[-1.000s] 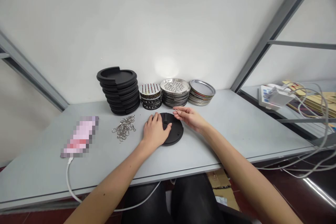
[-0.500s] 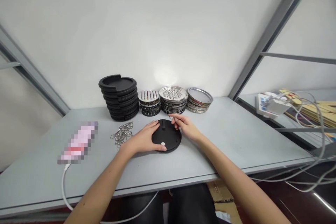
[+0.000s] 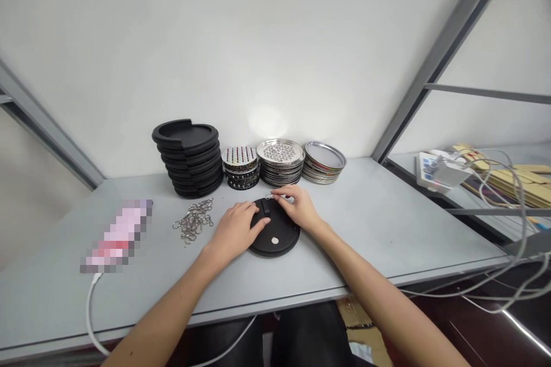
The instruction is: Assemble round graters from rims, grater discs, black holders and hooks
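Observation:
A round black disc (image 3: 282, 239) lies flat on the table, with a short black strap (image 3: 266, 207) near its far edge and a white round spot (image 3: 274, 241) on its face. My left hand (image 3: 236, 226) holds the disc's left side, its thumb stretched over the face close to the strap. Between thumb and fingers of my right hand (image 3: 297, 206) is a small metal clip (image 3: 269, 196), at the strap's far end. Whether the clip passes through the strap I cannot tell. Left of my left hand lies a loose pile of metal clips (image 3: 193, 221).
Along the wall stand a stack of black round holders (image 3: 187, 155), a stack of small perforated discs (image 3: 240, 167), grater-like metal discs (image 3: 280, 160) and rimmed metal discs (image 3: 325, 161). A blurred phone (image 3: 118, 235) with a white cable lies left. A power strip (image 3: 434, 172) sits right.
My right hand has brought the clip left to the strap's far end. The left thumb has moved from the disc's near edge up toward the strap, and the disc has turned slightly.

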`<state>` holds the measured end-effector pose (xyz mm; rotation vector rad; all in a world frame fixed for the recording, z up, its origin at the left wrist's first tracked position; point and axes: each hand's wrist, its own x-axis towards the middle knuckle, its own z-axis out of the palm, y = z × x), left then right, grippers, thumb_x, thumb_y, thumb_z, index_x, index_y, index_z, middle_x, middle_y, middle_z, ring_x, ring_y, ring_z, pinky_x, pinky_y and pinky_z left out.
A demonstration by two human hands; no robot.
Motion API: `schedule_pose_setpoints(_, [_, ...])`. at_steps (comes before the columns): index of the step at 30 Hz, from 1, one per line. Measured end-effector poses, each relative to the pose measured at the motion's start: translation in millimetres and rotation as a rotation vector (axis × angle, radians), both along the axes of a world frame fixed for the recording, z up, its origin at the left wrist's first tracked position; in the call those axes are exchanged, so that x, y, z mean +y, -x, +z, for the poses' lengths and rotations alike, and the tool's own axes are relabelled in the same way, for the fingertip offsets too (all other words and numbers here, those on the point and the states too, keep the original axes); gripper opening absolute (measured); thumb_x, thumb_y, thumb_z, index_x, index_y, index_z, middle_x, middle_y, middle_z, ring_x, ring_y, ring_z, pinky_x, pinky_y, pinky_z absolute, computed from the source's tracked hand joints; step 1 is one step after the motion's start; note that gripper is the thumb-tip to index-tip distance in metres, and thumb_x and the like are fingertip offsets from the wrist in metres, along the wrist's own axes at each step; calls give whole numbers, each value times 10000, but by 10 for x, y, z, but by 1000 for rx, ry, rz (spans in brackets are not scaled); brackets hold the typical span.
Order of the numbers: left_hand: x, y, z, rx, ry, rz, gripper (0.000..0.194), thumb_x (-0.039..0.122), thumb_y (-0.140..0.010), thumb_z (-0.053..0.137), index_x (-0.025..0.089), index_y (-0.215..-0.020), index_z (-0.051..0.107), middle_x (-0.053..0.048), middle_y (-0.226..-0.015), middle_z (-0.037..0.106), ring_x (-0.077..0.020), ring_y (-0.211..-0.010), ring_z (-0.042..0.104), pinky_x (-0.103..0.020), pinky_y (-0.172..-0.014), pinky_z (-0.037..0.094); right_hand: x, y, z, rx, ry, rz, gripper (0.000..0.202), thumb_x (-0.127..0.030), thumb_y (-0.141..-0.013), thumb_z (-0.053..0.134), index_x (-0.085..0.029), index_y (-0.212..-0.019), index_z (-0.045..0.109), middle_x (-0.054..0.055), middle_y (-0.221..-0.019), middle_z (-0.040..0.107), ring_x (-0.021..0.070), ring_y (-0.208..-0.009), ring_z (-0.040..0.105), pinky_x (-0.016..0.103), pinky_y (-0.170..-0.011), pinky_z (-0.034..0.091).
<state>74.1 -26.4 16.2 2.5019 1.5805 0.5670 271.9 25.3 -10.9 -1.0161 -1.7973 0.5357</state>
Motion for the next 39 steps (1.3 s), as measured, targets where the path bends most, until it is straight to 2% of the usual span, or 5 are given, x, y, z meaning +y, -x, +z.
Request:
schedule_pose_setpoints(8, [235, -1, -145, -225, -95, 104, 225, 340, -883, 563, 187, -997, 681, -55, -978, 709, -229, -929, 648, -348, -851, 494, 106, 95, -38, -136, -31, 25, 206, -154, -825, 605, -248, -931, 753, 47, -922, 744, 227, -868, 638, 381, -833, 481])
schedule_pose_setpoints(17, [543, -11, -265, -340, -41, -17, 160, 179, -845, 577, 198, -927, 713, -33, -937, 726, -192, -868, 665, -309, -830, 513, 140, 86, -57, -295, -89, 47, 227, -116, -854, 583, -221, -976, 743, 41, -947, 741, 201, -886, 640, 322, -832, 481])
schedule_pose_setpoints(22, [437, -98, -264, -237, -79, 102, 247, 311, -814, 634, 164, -1006, 688, -94, -1032, 699, -280, -1007, 613, -410, -915, 478, 108, 130, -44, -281, -27, 34, 269, -85, -834, 565, -208, -1003, 735, 41, -962, 737, 185, -865, 666, 290, -802, 493])
schedule_pose_setpoints(29, [251, -39, -244, -248, 12, -15, 499, 369, -757, 711, 156, -1190, 587, -87, -1117, 659, -277, -1059, 569, -417, -945, 458, -89, 144, -27, -305, -2, -15, 247, -113, -832, 575, -208, -999, 730, 46, -900, 719, 184, -824, 645, 295, -769, 490])
schedule_pose_setpoints(39, [239, -35, -244, -305, -33, 2, 399, 354, -786, 692, 177, -1135, 613, -73, -1066, 675, -265, -1022, 583, -410, -915, 471, -8, 96, -66, -193, -116, 40, 211, -127, -859, 586, -207, -982, 738, 62, -940, 705, 193, -871, 627, 332, -819, 495])
